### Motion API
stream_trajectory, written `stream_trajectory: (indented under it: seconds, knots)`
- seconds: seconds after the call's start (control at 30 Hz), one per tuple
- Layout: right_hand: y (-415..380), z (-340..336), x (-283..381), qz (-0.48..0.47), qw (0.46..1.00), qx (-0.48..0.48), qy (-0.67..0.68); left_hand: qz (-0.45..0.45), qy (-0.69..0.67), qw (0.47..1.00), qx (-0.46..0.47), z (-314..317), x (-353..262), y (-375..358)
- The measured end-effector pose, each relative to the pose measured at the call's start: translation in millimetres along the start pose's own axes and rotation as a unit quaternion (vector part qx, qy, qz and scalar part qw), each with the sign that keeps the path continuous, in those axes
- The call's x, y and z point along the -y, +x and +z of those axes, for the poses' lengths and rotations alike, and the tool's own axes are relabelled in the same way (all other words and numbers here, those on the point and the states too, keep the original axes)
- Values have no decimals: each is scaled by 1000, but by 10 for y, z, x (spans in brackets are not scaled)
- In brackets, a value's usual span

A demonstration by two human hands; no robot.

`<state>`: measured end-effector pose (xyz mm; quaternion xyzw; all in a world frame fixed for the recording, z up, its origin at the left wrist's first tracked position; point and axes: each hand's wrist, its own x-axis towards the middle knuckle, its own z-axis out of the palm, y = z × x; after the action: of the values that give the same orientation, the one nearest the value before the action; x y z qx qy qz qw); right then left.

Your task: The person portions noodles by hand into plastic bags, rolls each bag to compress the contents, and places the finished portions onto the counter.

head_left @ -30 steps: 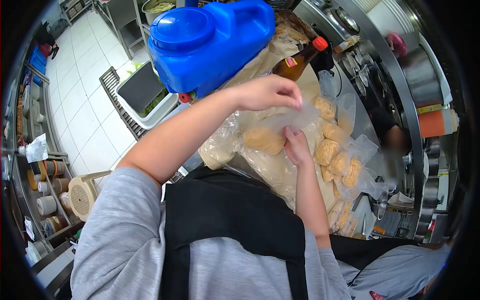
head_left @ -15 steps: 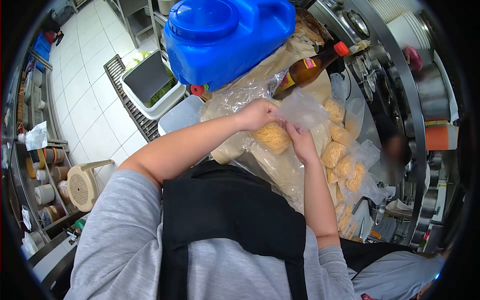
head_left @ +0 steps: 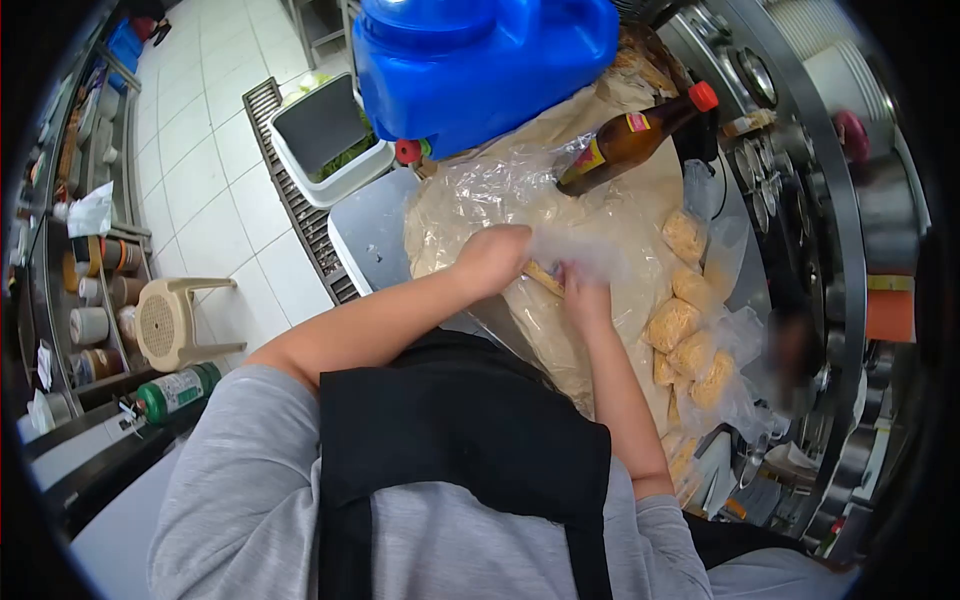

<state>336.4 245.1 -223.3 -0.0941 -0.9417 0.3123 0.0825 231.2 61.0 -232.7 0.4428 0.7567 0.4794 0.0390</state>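
Between my two hands is a clear plastic bag of yellow noodles (head_left: 545, 279), mostly hidden by my fingers; its upper plastic is smeared by motion. My left hand (head_left: 495, 260) is closed on the bag's left side, seen from the back. On the other side my right hand (head_left: 587, 300) pinches the plastic, its fingertips blurred. Beneath both hands lies a brown paper and clear plastic covering (head_left: 470, 215). To the right, several filled noodle bags (head_left: 673, 325) lie in a heap with their loose plastic tops spread out.
A large blue plastic jug (head_left: 480, 80) stands beyond my hands. Near it a brown glass bottle with a red cap (head_left: 630, 145) lies tilted. At left are a white bin (head_left: 330, 180), a grey lid (head_left: 375, 235) and a beige stool (head_left: 168, 325). Metal pots (head_left: 880, 205) line the right.
The noodle bag has turned and sits lower, with less of the noodles showing. My right hand has shifted slightly down and left. The whole view has tilted a little.
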Motion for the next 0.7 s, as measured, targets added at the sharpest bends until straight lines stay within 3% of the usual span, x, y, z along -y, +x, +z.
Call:
stream_trajectory:
  seconds: [0.03,0.07,0.13,0.2,0.23,0.33,0.37,0.43,0.5,0.57,0.7]
  knots:
    - [153,-158,251,93,994,63,-3,-78,45,996,16,-27,-84,109]
    - [254,-153,255,87,994,67,-3,-156,89,983,32,-44,-141,207]
    - [403,-162,238,152,984,93,14,-152,82,985,21,29,-64,367]
    - [450,34,-92,151,984,88,-31,-176,148,967,114,72,7,518]
    - [493,80,-117,154,982,79,-74,-181,147,967,105,74,-11,545]
    - [389,142,18,89,984,32,-151,-170,177,964,100,20,-29,563]
    - [333,180,-32,33,991,-5,-127,-127,197,965,120,-23,-18,529]
    - [242,220,-6,22,993,-10,-117,-85,220,962,136,-47,120,418]
    - [235,232,-16,13,994,-22,-102,141,259,954,47,-68,308,295]
    - [239,192,-87,-184,973,-96,-103,187,269,944,36,-155,313,290]
    - [227,-143,-10,-222,970,-85,-46,304,318,898,2,-229,230,225]
